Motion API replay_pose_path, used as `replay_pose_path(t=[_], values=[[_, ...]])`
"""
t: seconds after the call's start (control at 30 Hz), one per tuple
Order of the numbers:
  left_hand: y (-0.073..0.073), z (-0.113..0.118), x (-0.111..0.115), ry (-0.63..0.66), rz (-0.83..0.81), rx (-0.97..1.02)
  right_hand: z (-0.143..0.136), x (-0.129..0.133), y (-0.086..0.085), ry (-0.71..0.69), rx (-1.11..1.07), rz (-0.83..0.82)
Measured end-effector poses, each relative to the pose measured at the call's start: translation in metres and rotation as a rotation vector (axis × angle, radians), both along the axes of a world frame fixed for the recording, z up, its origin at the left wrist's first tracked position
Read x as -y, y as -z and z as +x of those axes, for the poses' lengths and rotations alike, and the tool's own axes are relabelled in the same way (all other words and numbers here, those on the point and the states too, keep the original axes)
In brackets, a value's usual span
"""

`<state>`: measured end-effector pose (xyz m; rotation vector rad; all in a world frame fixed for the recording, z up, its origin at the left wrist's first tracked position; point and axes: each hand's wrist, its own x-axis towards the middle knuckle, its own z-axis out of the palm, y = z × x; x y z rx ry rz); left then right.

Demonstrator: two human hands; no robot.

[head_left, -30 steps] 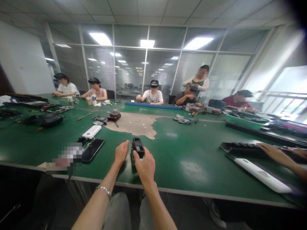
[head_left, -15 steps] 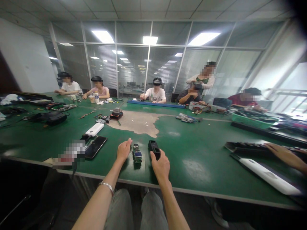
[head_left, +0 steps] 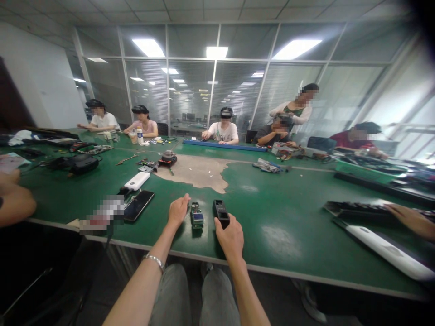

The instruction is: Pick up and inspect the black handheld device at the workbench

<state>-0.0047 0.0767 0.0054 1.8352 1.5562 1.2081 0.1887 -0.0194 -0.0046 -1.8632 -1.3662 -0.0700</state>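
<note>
My right hand (head_left: 232, 236) grips the near end of a black plastic housing (head_left: 219, 208) with square openings in its upper face, low at the green table. My left hand (head_left: 178, 211) rests on its edge on the table with its fingers stretched forward and nothing in them. Between both hands lies a small circuit board (head_left: 196, 215) with a little blue-tinted screen, apart from either hand.
A smartphone (head_left: 139, 205) and a white power bank (head_left: 137, 180) lie to the left. On the right, a co-worker's hand (head_left: 406, 216) touches a long black part beside a white elongated casing (head_left: 387, 250). Across the green table (head_left: 282, 203), several people sit among electronic parts.
A person's arm has come into view at the left edge, near a sheet of paper. The view has shifted slightly; both my hands keep nearly the same pose.
</note>
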Motion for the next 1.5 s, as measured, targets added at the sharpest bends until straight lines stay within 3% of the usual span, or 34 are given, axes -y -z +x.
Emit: replay_pose_path(t=[1.03,1.5], values=[[0.003,0.001,-0.003,0.009,0.041,-0.032,0.000,0.001,0.002,0.004,-0.020,0.032],[0.008,-0.004,-0.010,-0.021,0.056,0.089,0.000,0.001,0.001,0.009,-0.016,-0.005]])
